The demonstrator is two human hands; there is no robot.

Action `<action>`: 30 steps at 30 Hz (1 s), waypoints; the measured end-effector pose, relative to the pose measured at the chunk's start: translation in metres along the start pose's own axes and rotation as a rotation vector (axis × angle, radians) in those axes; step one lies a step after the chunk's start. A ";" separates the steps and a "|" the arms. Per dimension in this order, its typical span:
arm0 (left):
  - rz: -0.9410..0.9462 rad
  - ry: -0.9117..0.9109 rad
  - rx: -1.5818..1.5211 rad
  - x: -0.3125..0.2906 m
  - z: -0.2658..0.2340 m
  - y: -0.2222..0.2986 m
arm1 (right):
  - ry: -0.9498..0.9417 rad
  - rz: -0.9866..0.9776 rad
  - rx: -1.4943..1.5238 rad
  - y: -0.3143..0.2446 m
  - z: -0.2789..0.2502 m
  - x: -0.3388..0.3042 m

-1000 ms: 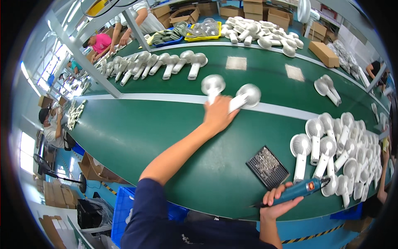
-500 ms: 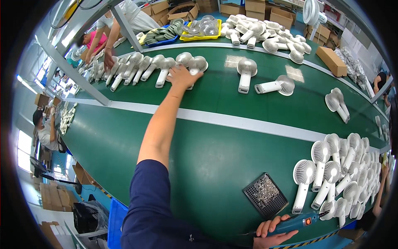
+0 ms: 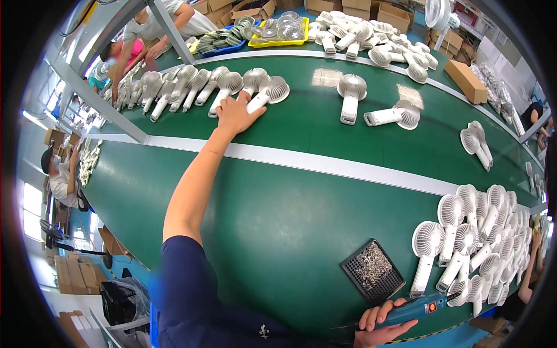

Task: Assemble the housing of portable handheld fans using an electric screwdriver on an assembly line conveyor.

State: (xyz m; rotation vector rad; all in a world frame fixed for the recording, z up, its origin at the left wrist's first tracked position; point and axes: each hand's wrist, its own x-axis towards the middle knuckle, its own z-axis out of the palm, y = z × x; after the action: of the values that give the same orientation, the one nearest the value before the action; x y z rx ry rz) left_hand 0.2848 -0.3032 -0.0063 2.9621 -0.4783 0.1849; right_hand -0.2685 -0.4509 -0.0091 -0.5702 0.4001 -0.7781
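Observation:
My left hand (image 3: 235, 116) reaches far over the green work surface and closes on the handle of a white handheld fan (image 3: 274, 90), its thumb and fingers on either side. This fan lies tilted at the right end of a row of similar fans (image 3: 184, 81); another fan (image 3: 255, 78) lies right beside my fingers. Down at the lower edge, my right hand (image 3: 383, 322) grips a teal electric screwdriver (image 3: 413, 311), its thin bit pointing left. Just above that hand sits a black perforated tray (image 3: 354, 267) holding many small metal screws (image 3: 373, 265).
A dense group of fans (image 3: 464, 238) covers the right side. Two single fans (image 3: 350, 95) (image 3: 400, 115) and a stacked pair (image 3: 477, 145) lie beyond the pale divider strip (image 3: 325, 165). A grey metal post (image 3: 119, 107) stands at left. Co-workers (image 3: 168, 23) are at the far left.
My left hand has drawn slightly left and toward me, going from spread fingers to a hold on the fan's handle. That handle has swung leftward. My right hand is unchanged.

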 end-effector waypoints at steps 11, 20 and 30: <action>0.073 -0.113 -0.049 0.024 -0.016 -0.055 | 0.029 0.000 0.000 0.002 0.000 0.000; 0.121 -0.149 -0.199 0.025 -0.007 -0.020 | 0.098 -0.095 -0.051 0.006 -0.001 0.004; 0.138 -0.004 -0.297 -0.105 -0.060 -0.063 | 0.037 -0.115 0.005 0.016 0.011 0.001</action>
State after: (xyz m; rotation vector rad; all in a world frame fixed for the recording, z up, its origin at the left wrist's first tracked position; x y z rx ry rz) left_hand 0.2003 -0.2025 0.0310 2.6428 -0.6502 0.1107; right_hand -0.2539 -0.4391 -0.0105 -0.5786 0.4022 -0.9012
